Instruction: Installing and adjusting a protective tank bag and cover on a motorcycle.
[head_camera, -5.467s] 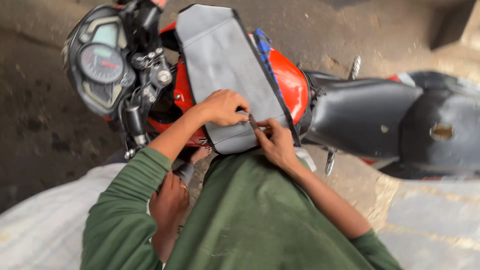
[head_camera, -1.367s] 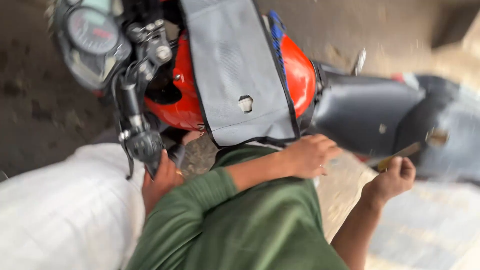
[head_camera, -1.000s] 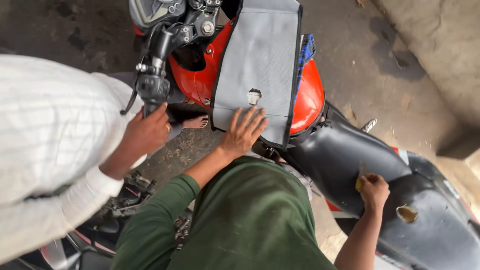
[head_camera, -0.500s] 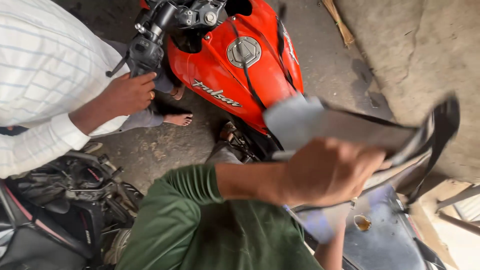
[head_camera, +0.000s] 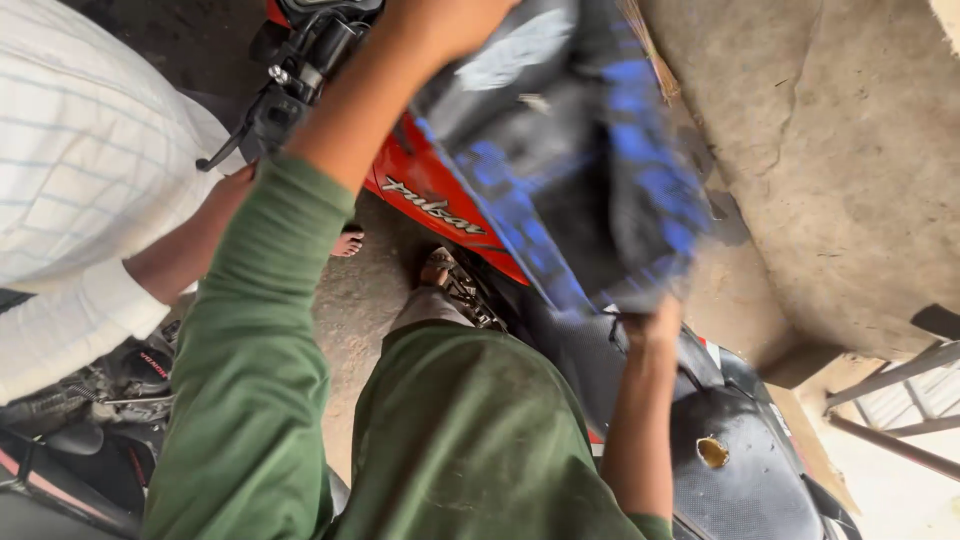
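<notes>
From the head view, the left hand is raised at the top of the frame, closed on the upper edge of a black-and-blue tank cover. The right hand grips its lower edge from underneath. Held between the two hands, the cover hangs stretched and tilted, clear of the red fuel tank below the left forearm (motion blur smears its pattern, so finer detail cannot be told). Holding both ends probably keeps the floppy fabric from sagging onto the bike.

Below and to the right of the right hand lies the black seat, with a small yellowish spot on it. Left of the left arm, a second person in a white checked shirt rests a hand by the handlebar lever, apparently steadying the motorcycle.
</notes>
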